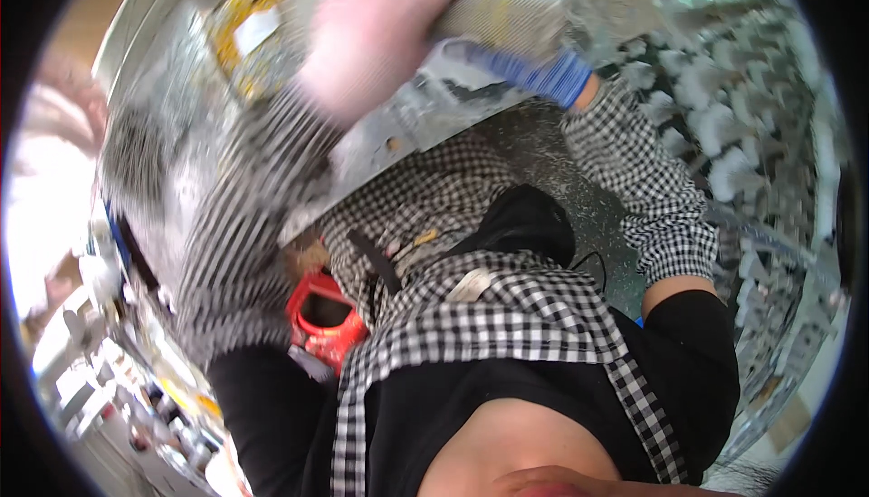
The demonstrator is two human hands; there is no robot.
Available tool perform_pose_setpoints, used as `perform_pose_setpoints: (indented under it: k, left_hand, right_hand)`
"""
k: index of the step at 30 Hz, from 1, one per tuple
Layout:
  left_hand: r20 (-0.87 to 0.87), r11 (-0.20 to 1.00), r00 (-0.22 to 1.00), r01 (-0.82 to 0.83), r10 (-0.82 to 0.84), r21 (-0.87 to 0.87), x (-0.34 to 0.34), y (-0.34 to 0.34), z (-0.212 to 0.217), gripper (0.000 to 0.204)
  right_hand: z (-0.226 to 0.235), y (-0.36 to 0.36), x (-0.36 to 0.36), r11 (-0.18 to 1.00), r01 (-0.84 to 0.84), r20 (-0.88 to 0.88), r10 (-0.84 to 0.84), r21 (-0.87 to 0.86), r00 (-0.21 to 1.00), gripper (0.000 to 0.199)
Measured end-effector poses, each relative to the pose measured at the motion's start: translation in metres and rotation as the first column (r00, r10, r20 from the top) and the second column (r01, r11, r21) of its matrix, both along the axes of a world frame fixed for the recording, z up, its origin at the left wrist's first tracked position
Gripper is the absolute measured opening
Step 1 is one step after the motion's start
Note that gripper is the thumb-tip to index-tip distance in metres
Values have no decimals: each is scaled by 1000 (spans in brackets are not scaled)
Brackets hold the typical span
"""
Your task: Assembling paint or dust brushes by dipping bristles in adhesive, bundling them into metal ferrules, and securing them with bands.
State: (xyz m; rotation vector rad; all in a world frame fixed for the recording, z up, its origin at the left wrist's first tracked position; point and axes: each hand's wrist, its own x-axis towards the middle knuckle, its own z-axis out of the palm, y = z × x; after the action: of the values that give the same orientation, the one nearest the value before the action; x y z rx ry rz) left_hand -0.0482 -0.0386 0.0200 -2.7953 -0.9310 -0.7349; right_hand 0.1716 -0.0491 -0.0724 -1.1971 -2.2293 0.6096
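While the left hand [371, 35], in a pale pink glove with blue fingertips, blurs above the metal desk [398, 139], the right hand [507, 26], grey glove, blue cuff, sits low just beside it. Left: fingers aimed up and right, toward the right hand; grip hidden by blur, cannot tell. Right: fingers out of sight behind the left, cannot tell whether it holds anything. Nearest clear thing: a yellow-stained piece [226, 44] on the desk, left of both hands, a white patch [258, 32] on top. Left hand is the nearer; right lies on the far side of it. Visible yellow edge slants up and right; full long axis uncertain. Grey scraps [724, 126] heap beyond the right forearm.
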Motion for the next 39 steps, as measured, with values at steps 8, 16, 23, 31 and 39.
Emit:
perform_pose_setpoints:
  k: [8, 16, 23, 31, 39]
  left_hand:
    - [-822, 956, 489, -178, 292, 234, -148, -58, -56, 15]
    - [639, 669, 593, 214, 490, -711, 16, -28, 28, 24]
    - [679, 838, 719, 272, 149, -472, 51, -6, -19, 63]
    - [735, 757, 190, -101, 651, -645, -152, 67, -91, 71]
    - [451, 478, 183, -497, 873, -724, -276, 190, -63, 80]
  right_hand:
    - [19, -52, -1, 927, -48, -132, -1, -371, 991, 27]
    - [70, -30, -12, 966, 113, -165, -76, 232, 983, 76]
    - [87, 7, 101, 951, 291, 330, -244, -102, 912, 91]
    - [-11, 89, 267, 694, 663, 826, -176, -281, 535, 93]
    - [3, 97, 207, 689, 677, 895, -93, -258, 435, 111]
